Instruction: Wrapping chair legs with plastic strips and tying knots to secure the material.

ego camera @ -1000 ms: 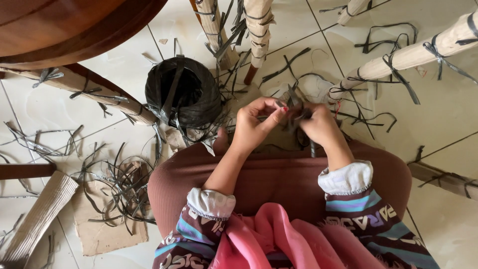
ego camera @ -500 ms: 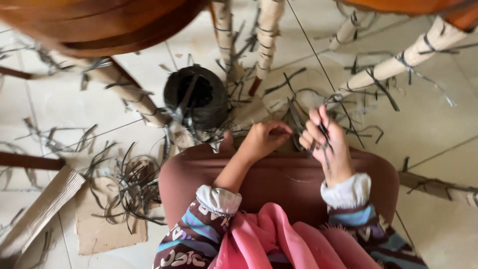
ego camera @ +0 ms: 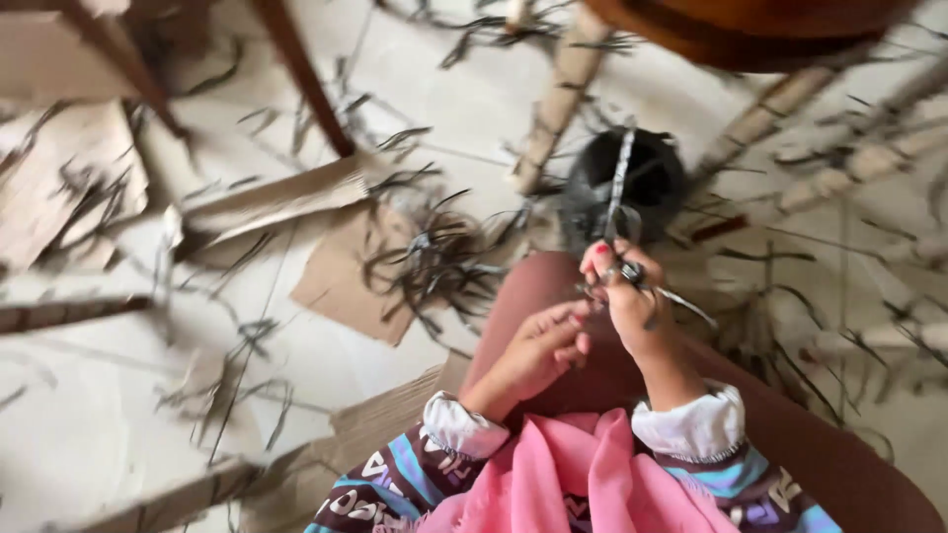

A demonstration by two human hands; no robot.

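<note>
My right hand (ego camera: pixel 632 301) is raised over my brown-clad lap (ego camera: pixel 790 434), closed on a thin black plastic strip (ego camera: pixel 620 163) that runs up toward a black roll of strapping (ego camera: pixel 647 183); another end trails right. A small dark ring-shaped piece shows at its fingers, blurred. My left hand (ego camera: pixel 541 347) sits just below and left of it with fingers curled together. Whether it pinches anything is hidden by blur.
Cardboard sheets (ego camera: pixel 346 281) and tangled black strip offcuts (ego camera: pixel 434 262) litter the tiled floor (ego camera: pixel 99 415) to the left. Paper-wrapped furniture legs (ego camera: pixel 558 94) tied with strips stand behind the roll, under a brown wooden edge (ego camera: pixel 750 30). A dark wooden leg (ego camera: pixel 301 74) stands further left.
The view has swung left and blurred. My right hand rose with the strip toward the roll, and my left hand dropped lower and drew back toward my lap.
</note>
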